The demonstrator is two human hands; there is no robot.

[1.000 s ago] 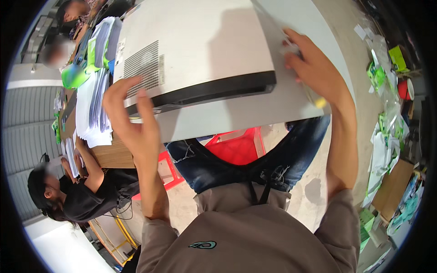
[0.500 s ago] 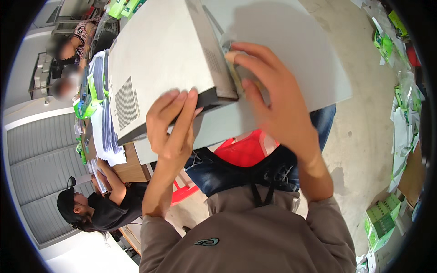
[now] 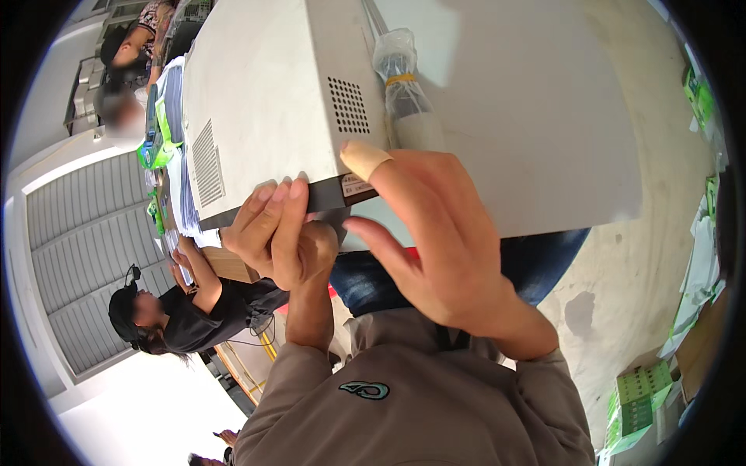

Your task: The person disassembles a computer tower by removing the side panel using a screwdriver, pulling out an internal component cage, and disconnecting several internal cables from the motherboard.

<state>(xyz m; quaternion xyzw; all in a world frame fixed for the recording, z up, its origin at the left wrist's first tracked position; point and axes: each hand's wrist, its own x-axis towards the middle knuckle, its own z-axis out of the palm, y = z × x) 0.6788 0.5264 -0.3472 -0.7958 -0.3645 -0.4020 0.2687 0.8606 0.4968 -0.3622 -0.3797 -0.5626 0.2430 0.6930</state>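
A large white metal box (image 3: 264, 101) with vent holes and a dark front edge stands on a pale table. My left hand (image 3: 284, 233) grips that front edge, its fingertips resting on the top face. At the near right corner is my right hand (image 3: 435, 233), index finger and thumb spread apart around the corner. A tan wrap covers its index fingertip, which reaches the box's side below a patch of round holes. Behind this hand, along the box's right side, lies a clear plastic bag (image 3: 404, 78) bound with a yellow band; what it contains is unclear.
The pale table (image 3: 536, 140) extends to the right of the box. Left of it are paper stacks (image 3: 177, 140) and green packaging (image 3: 165, 144). A person in black (image 3: 202, 311) handles papers at the left; others are farther back. Green cartons (image 3: 637, 396) stand on the floor at the right.
My right hand has left the plastic bag and come toward me to the box's near right corner, uncovering the bag. My left hand has shifted slightly nearer along the front edge.
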